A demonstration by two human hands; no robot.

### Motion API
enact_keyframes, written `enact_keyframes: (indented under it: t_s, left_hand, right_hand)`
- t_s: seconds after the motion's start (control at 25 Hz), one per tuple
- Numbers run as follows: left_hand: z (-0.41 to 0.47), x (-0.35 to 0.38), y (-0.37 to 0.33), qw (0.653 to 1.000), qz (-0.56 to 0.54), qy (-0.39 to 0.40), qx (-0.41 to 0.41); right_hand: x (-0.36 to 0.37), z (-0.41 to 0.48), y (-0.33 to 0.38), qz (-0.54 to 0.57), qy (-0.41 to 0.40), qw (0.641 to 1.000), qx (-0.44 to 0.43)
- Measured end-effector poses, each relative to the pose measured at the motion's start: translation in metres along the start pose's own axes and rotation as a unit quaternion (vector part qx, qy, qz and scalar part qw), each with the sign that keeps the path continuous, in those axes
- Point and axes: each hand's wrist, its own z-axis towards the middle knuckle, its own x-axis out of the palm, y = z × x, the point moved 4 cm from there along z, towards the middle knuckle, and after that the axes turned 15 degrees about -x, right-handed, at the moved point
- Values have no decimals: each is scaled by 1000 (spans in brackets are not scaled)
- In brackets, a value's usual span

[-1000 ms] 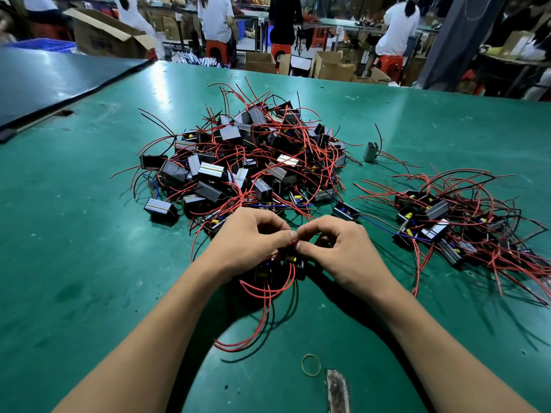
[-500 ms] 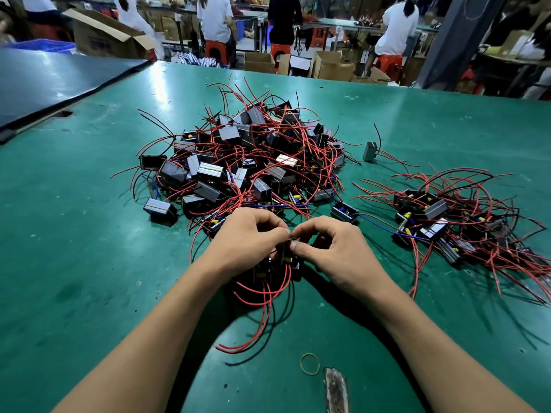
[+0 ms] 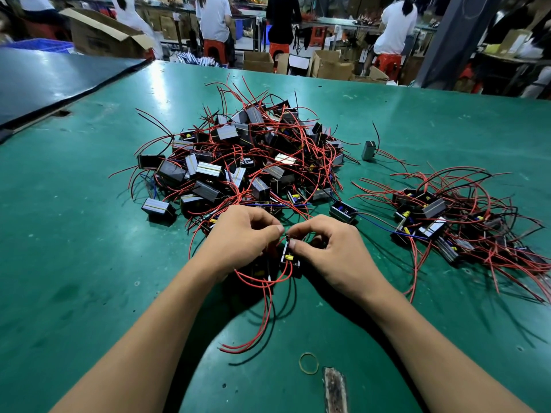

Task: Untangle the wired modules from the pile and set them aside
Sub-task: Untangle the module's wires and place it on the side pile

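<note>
So, held module [image 3: 287, 259]: small and black with a yellow part showing, at the near edge of the pile [image 3: 247, 156], caught between the two hands.
Left hand [image 3: 241, 236]: fingers curled, thumb and forefinger pinching the red leads [image 3: 270, 305] where they leave the held module. The palm covers more black parts that I cannot make out.
Right hand [image 3: 331, 251]: thumb and forefinger pinching the top end of the held module, meeting the left fingertips. The other fingers are loosely curled.
Red leads: they trail with a black one from the held module toward the near table edge.
Pile: a big tangle of black modules and red wire in the middle of the green table [image 3: 89, 263].
Set-aside heap [image 3: 453, 222]: smaller, off to the right, apart from the pile.
Lone module [image 3: 368, 150]: alone at the pile's far right side.
Rubber band [image 3: 309, 363]: flat on the table by the near edge, beside a rusty-brown worn patch [image 3: 335, 389].
</note>
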Motion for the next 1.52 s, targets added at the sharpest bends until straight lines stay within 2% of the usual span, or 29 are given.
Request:
enact_keyframes:
  t_s: [0.36,0.6,0.84,1.12,1.36,1.52]
  left_hand:
    - [0,-4,0,999,34,-2,-2]
    - [-4,-3,-1,998,54,26,16]
    - [-4,-2,-1,997,62,1,39]
    - [-5,-1,-4,996,68,-10,50]
    - [-5,-4,-5,998,43,48,8]
    - [-5,-5,-4,997,44,56,-12]
  right_hand:
    - [1,0,-3,26,10,999,17]
    - [2,0,-5,29,21,999,7]
    - [-2,0,-9,68,44,997,21]
    - [0,0,-8,50,45,998,13]
    - [-2,0,-6,24,24,999,8]
    - [-1,-1,-7,29,19,999,10]
